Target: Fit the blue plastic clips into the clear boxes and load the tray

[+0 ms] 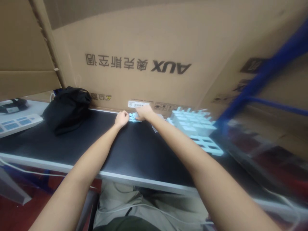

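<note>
Both arms reach out to the far side of the black-topped bench. My left hand is closed, its fingers curled, just left of a small cluster of light blue plastic pieces. Whatever may be between those fingertips is too small to make out. My right hand is over the right side of the cluster, its fingers closed at a light blue bit. Blur hides the exact shape of the pieces. Right of my right forearm stand stacked light blue plastic trays with upright prongs.
A large cardboard box with upside-down print walls off the back. On the left sit a black bag and a white panel with blue labels. A blue metal frame slants up at the right. A white cable hangs along the front edge.
</note>
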`<state>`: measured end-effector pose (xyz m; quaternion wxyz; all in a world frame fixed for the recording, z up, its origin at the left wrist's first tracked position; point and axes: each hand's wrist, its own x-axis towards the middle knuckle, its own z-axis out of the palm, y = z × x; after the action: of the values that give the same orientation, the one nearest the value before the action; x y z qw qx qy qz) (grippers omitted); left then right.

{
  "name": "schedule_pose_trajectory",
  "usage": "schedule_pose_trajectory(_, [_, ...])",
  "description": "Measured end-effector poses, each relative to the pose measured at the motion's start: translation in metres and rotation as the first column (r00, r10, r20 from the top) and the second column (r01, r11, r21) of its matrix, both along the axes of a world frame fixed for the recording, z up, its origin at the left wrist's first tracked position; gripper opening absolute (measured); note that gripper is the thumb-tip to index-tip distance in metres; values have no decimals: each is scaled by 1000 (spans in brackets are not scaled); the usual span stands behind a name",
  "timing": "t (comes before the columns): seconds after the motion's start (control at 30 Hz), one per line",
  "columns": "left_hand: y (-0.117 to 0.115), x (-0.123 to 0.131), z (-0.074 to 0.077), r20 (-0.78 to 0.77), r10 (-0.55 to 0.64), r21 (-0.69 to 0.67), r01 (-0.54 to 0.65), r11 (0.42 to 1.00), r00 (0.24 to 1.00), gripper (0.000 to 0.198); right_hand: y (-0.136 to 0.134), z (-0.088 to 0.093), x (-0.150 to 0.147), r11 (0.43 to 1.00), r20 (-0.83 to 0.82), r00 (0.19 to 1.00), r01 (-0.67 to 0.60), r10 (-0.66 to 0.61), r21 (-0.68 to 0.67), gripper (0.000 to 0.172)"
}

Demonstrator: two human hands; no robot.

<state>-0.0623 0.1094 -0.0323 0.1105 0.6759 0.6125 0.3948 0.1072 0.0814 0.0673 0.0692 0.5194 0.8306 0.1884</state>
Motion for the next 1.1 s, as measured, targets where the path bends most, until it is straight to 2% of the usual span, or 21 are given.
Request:
schedule_pose_trajectory(0.13, [-4, 1, 3, -29, -4, 11, 5, 1000, 1000, 18, -4, 5, 3, 1000, -32, 999, -2, 3, 19, 61])
schedule_pose_trajectory(0.23, [-10, 7, 3, -74, -48, 28, 50, 998, 996, 15, -9, 17, 24, 999, -63, 998, 5, -3, 43, 68])
schedule_pose_trajectory(0.33, [-19, 16, 3, -254, -137, 129, 174, 976, 957, 15, -13, 34, 61, 996, -35, 999, -28, 31, 85, 65])
schedule_pose_trajectory(0.4, [-25, 22, 4, -411, -203, 177, 296, 939, 889, 18, -16, 42, 90, 993, -15, 996, -81, 83, 83, 62])
schedule_pose_trajectory(0.47, [-31, 28, 5, -504, -274, 169, 404, 899, 819, 21, -20, 46, 115, 993, -38, 992, -115, 116, 29, 61])
schedule_pose_trajectory(0.6, [-44, 40, 9, -561, -406, 114, 553, 825, 721, 24, -26, 37, 143, 983, -130, 981, -158, 146, -92, 57])
schedule_pose_trajectory(0.77, [-55, 55, 11, -599, -493, 72, 656, 752, 631, 27, -24, 19, 141, 976, -173, 976, -157, 130, -152, 60])
schedule_pose_trajectory(0.97, [-62, 66, 11, -625, -531, 20, 692, 722, 572, 30, -12, 7, 138, 981, -117, 991, -89, 70, -170, 62])
schedule_pose_trajectory(1.1, [-66, 68, 12, -610, -547, 16, 699, 715, 573, 29, -8, 2, 137, 985, -109, 993, -67, 50, -161, 53])
